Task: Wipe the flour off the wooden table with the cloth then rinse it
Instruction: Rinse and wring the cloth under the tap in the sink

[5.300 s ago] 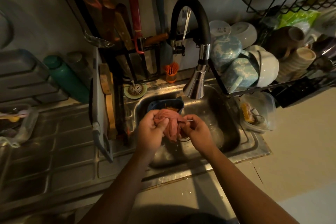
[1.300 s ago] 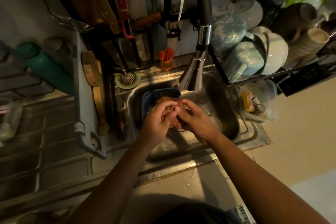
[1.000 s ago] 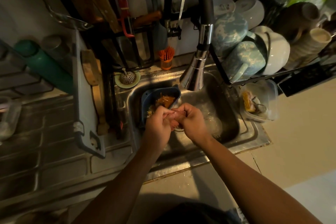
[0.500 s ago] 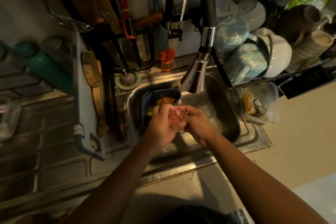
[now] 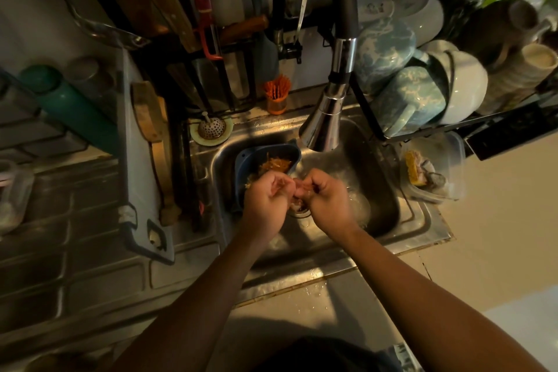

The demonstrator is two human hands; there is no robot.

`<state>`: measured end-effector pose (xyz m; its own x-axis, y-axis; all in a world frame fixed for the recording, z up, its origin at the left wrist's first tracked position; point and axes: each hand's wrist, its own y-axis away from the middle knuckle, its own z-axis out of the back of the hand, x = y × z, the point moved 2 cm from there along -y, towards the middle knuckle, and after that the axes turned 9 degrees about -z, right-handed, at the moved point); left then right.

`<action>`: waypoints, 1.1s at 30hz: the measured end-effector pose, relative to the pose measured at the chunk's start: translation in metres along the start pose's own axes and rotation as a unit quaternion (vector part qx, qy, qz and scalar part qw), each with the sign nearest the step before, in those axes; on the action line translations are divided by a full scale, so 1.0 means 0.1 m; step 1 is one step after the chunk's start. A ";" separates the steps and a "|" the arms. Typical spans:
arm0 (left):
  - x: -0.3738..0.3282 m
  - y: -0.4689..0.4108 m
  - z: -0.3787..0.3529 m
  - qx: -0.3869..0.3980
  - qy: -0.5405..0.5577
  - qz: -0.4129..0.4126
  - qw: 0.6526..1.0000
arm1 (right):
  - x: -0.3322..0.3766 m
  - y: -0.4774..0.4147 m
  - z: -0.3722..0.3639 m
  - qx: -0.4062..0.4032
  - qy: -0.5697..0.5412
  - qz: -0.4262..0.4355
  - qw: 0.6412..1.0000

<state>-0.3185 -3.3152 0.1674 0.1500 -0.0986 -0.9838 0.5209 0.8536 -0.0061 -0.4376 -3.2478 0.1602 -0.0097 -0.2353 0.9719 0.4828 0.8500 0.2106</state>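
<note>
stage: rinsing, judged near its end | left hand (image 5: 265, 202): grip curled round wadded pink cloth (image 5: 297, 194) | right hand (image 5: 327, 199): grip pinching same cloth | location: over stainless steel sink basin (image 5: 389, 214), below chrome faucet head (image 5: 323, 127) | remaining: wring out (wooden table not in view)

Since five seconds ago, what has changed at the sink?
The cloth, then hanging loose between both fists, is now squeezed into a small wad, mostly hidden between the left hand and right hand. Both hands still grip it over the sink; the blue basket and faucet are unmoved.
</note>
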 end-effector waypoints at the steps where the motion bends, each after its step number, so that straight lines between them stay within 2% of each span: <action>1: 0.01 -0.01 -0.01 -0.005 0.026 0.023 0.999 | -0.02 0.01 -0.01 -0.011 0.009 0.019 1.000; 4: -0.02 -0.02 -0.05 -0.014 0.078 0.083 0.993 | -0.04 0.02 -0.01 -0.025 0.056 0.071 0.996; 6: -0.03 -0.03 -0.03 -0.029 0.078 0.111 0.990 | -0.07 -0.02 0.02 -0.010 0.067 0.064 0.996; 8: 0.00 -0.06 0.02 -0.044 0.064 0.119 0.990 | -0.08 -0.03 0.05 0.030 0.021 0.004 0.999; 10: 0.05 -0.10 0.09 -0.045 0.022 0.101 0.994 | -0.12 -0.04 0.09 0.099 -0.083 -0.093 0.987; 14: -0.02 -0.08 0.13 -0.016 -0.041 0.006 0.999 | -0.04 -0.02 0.14 0.168 -0.242 -0.265 0.918; 15: -0.05 -0.06 0.12 -0.009 -0.044 -0.015 0.999 | -0.03 -0.02 0.14 0.180 -0.271 -0.293 0.899; 17: -0.07 -0.02 0.12 -0.004 -0.054 -0.039 0.998 | -0.02 -0.02 0.12 0.192 -0.282 -0.318 0.885; 20: -0.06 -0.02 0.12 0.005 -0.049 -0.034 0.998 | -0.05 -0.05 0.08 0.152 -0.219 -0.293 0.918; 26: 0.03 -0.03 0.07 0.001 -0.019 -0.001 1.000 | -0.10 -0.09 0.01 0.056 -0.153 -0.175 0.971; 30: -0.02 -0.06 0.13 0.082 -0.014 0.014 0.996 | -0.14 -0.14 0.12 0.087 -0.117 -0.148 0.978; 33: -0.08 -0.08 0.21 0.176 0.034 0.041 0.983 | -0.01 -0.16 0.23 0.167 -0.120 -0.130 0.970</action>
<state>-0.3059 -3.3323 0.1790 0.1526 0.0079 -0.9883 0.7693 0.6268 0.1238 -0.4657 -3.2505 0.1585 -0.3158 -0.3805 0.8692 0.1256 0.8913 0.4358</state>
